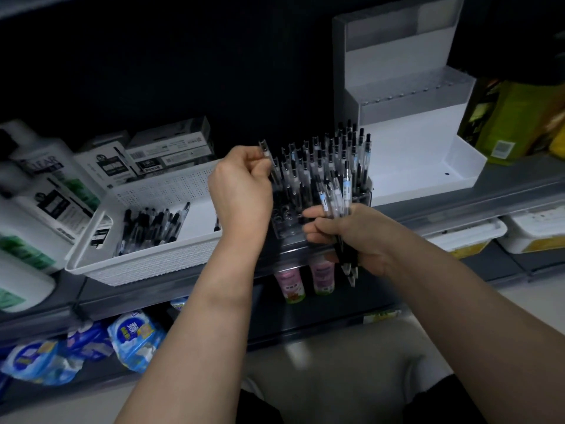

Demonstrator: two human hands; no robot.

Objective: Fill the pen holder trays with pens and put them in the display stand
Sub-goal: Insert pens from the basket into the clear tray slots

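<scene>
the pen holder tray (286,231), made of clear plastic, sits on the grey shelf (489,191) near the middle, between a white basket (137,270) on its left and the white display stand (412,123) on its right; most of its holes carry standing pens (324,157), upright with their clips up, while open holes show at the near-left corner; the left hand (241,191) is over the tray's left edge, thumb and forefinger pinching a single pen (265,153) near its top, the pen tilted with its lower end among the standing ones; the right hand (348,240) is just in front of the tray, fingers curled tight around a bundle of pens (336,194), whose tips stick out below the fist and whose tops fan over the tray's near-right corner; the display stand is stepped, with a low lip at the front; the basket holds loose pens (146,228) lying in a heap; behind it are stacked boxes (171,148); white bottles (30,194) stand at the far left, blurred; green and yellow packs (504,117) lean beside the stand; on the shelves below are pink bottles (290,283) and blue packets (134,338).
</scene>
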